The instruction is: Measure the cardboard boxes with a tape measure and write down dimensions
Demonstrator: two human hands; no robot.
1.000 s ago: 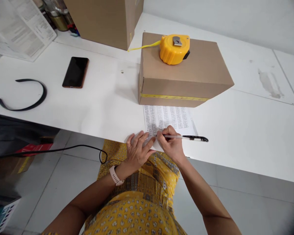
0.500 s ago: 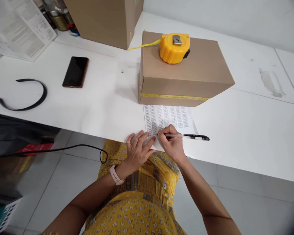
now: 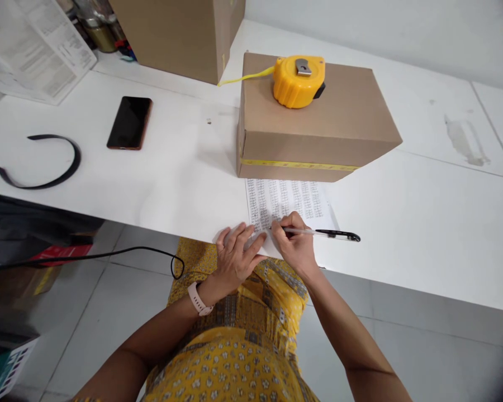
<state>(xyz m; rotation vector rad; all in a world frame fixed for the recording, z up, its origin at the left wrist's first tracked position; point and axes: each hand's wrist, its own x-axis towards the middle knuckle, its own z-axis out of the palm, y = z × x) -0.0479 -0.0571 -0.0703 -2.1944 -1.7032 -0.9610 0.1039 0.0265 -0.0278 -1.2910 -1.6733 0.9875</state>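
Observation:
My right hand [image 3: 295,244] is closed around a pen [image 3: 337,234] with a clear barrel and black cap end, its tip on a sheet of paper [image 3: 291,201]. Rows of small writing in columns cover the sheet. Fingers spread, my left hand [image 3: 237,255] lies on the sheet's lower left corner at the table edge. Just behind, a brown cardboard box [image 3: 293,146] covers the paper's far end. On the box rests a yellow tape measure [image 3: 297,82], its blade pulled out to the left; a yellow strip with markings runs along the box's front face.
A phone [image 3: 129,123] and a black curved band [image 3: 76,159] lie on the white table [image 3: 184,184] to the left. Farther back stand a larger cardboard box [image 3: 176,39], printed papers [image 3: 42,44] and several jars [image 3: 100,36]. A black cable [image 3: 126,249] hangs below the table edge.
The pen and my right hand have shifted very slightly to the right along the paper. My left hand, the box and the tape measure stay in place.

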